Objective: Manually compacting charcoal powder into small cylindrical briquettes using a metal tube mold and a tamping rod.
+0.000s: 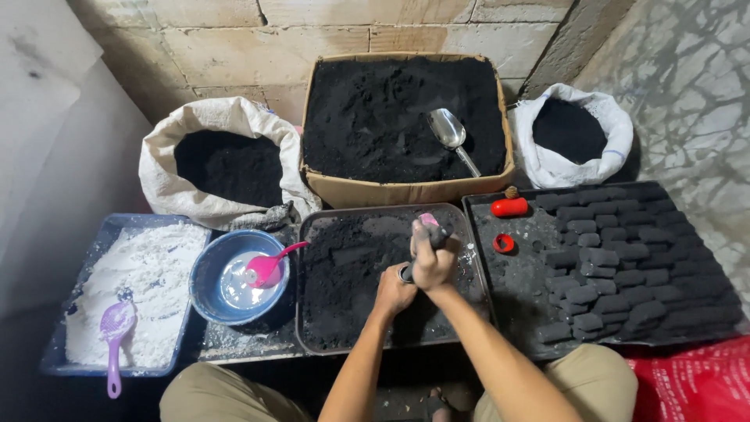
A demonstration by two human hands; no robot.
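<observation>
Both hands wrapped tight round a dark cylindrical metal press tool point(426, 242); right hand point(433, 264) on top, left hand point(393, 293) lower; gritty black powder fills the rectangular metal tray point(306, 312) right to its edges.

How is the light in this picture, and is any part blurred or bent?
Head view: soft, even light, with slight glare on the metal scoop and the wet blue bowl; the black powder in the tray loses detail in the dark; the hands and the mould look slightly blurred; the wide lens bends the wall blocks near the edges.
</observation>
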